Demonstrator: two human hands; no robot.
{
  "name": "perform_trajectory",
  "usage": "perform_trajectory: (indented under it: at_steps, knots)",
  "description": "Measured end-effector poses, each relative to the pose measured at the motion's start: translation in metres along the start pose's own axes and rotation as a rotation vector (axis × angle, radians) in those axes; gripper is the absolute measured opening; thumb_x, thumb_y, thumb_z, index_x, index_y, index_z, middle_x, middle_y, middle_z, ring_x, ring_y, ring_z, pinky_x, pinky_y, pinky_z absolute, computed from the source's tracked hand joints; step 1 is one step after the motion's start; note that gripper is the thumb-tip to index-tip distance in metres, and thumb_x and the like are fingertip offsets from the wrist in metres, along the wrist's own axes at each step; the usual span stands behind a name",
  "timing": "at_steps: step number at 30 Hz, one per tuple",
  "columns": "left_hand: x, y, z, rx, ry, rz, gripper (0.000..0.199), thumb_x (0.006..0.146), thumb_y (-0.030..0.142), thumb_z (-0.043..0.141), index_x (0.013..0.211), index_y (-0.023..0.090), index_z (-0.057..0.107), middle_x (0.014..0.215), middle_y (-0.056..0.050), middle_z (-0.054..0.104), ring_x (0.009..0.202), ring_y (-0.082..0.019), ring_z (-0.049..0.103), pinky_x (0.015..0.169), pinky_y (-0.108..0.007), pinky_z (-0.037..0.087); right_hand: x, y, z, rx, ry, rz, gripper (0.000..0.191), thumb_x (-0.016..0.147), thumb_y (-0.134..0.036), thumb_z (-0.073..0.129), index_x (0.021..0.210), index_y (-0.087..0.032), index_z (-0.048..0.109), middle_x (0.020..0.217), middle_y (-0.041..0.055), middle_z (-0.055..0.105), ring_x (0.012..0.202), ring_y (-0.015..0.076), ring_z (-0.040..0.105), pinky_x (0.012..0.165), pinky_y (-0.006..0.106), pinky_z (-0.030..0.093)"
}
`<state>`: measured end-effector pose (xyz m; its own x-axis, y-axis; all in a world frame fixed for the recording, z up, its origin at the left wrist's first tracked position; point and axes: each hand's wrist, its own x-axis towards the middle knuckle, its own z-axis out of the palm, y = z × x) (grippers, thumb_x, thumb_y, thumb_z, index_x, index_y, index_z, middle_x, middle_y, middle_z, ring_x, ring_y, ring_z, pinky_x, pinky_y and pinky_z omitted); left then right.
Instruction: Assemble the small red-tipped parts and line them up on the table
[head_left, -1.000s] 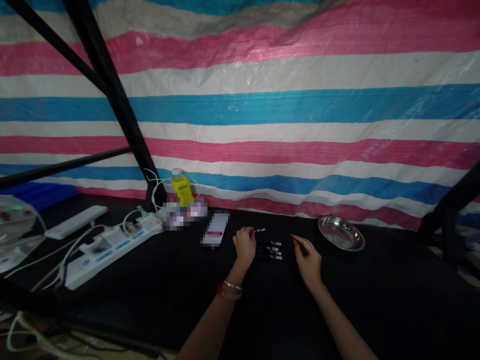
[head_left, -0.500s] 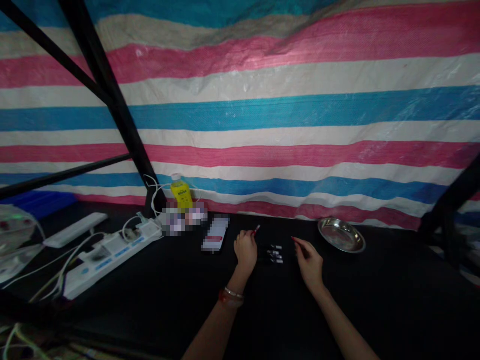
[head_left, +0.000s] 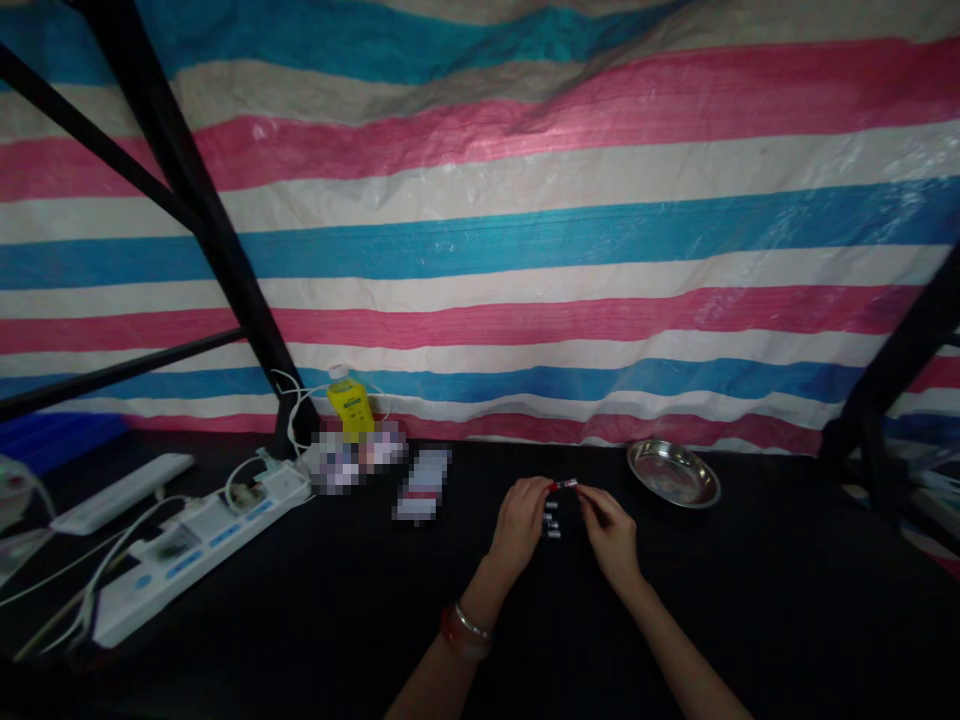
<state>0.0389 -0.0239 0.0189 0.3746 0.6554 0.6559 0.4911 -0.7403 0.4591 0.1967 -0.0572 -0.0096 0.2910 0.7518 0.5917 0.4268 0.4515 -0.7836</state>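
In front of me my left hand (head_left: 521,515) is closed on a slim red pen-like stick (head_left: 557,486) with a whitish end that points right. The fingertips of my right hand (head_left: 611,530) pinch at that whitish end, with a small red piece mostly hidden in them. Both hands are just above the black table, nearly meeting. Several dark sticks with whitish ends (head_left: 553,524) lie between the hands, partly covered by my left hand. A round metal dish (head_left: 673,474) stands beyond my right hand.
To the left lie a phone (head_left: 423,486), partly pixelated, a yellow bottle (head_left: 351,408) and a white power strip (head_left: 202,555) with plugs and cables. A black frame post (head_left: 199,220) rises at left. A striped plastic sheet (head_left: 525,240) hangs behind the black table (head_left: 322,620).
My hands have come together: the left moved right with the red stick, and the right now meets its whitish end. The camera view has shifted slightly.
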Motion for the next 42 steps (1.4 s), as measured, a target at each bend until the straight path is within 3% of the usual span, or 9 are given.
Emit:
perform_trajectory:
  at_steps: [6,22,32,35,39,42]
  knots:
    - [0.0,-0.003,-0.002,-0.003,0.024,-0.052,0.026,0.092,0.017,0.035,0.105,0.019,0.058,0.1,-0.006,0.064,0.095,-0.017,0.058,0.086,-0.037,0.049,0.001,-0.001,-0.001,-0.028,0.05,-0.008,0.025,0.085,-0.03,0.049,0.1,-0.02,0.067,0.097,0.0092,0.065,0.091,0.0207,0.061,0.082,0.037,0.049]
    - [-0.001,-0.002,0.0,-0.089,-0.097,-0.005,0.027,0.09,0.014,0.038,0.106,0.02,0.058,0.101,-0.006,0.062,0.097,-0.017,0.057,0.087,-0.036,0.05,0.003,0.004,-0.004,-0.102,0.071,-0.107,0.022,0.085,-0.027,0.049,0.093,-0.019,0.068,0.094,0.0089,0.065,0.089,0.0205,0.062,0.081,0.038,0.051]
    - [-0.003,-0.001,0.006,-0.164,-0.132,0.0,0.03,0.091,0.016,0.038,0.116,0.021,0.052,0.108,-0.007,0.059,0.102,-0.016,0.055,0.091,-0.036,0.049,0.003,-0.02,-0.004,-0.105,0.024,-0.23,0.025,0.084,-0.021,0.049,0.104,-0.021,0.065,0.104,0.0095,0.064,0.1,0.0216,0.059,0.087,0.039,0.049]
    - [-0.003,0.002,0.008,-0.194,-0.151,-0.018,0.031,0.09,0.015,0.038,0.118,0.021,0.051,0.109,-0.007,0.058,0.102,-0.016,0.055,0.091,-0.035,0.049,0.002,-0.025,-0.004,-0.091,0.018,-0.222,0.027,0.085,-0.022,0.047,0.107,-0.021,0.064,0.109,0.0098,0.063,0.103,0.0222,0.058,0.09,0.041,0.048]
    - [-0.003,0.008,0.007,-0.216,-0.149,-0.047,0.028,0.091,0.016,0.038,0.114,0.021,0.053,0.106,-0.007,0.058,0.099,-0.016,0.056,0.088,-0.033,0.05,0.0,-0.025,-0.003,-0.116,0.109,-0.164,0.03,0.086,-0.026,0.048,0.111,-0.019,0.061,0.116,0.012,0.059,0.107,0.0233,0.056,0.089,0.042,0.048]
    - [-0.001,0.012,0.005,-0.226,-0.143,-0.066,0.025,0.09,0.016,0.039,0.11,0.02,0.053,0.105,-0.007,0.058,0.098,-0.015,0.056,0.088,-0.032,0.049,-0.001,-0.022,-0.003,-0.105,0.097,-0.124,0.03,0.086,-0.028,0.049,0.111,-0.018,0.061,0.106,0.012,0.062,0.096,0.0217,0.06,0.081,0.037,0.051]
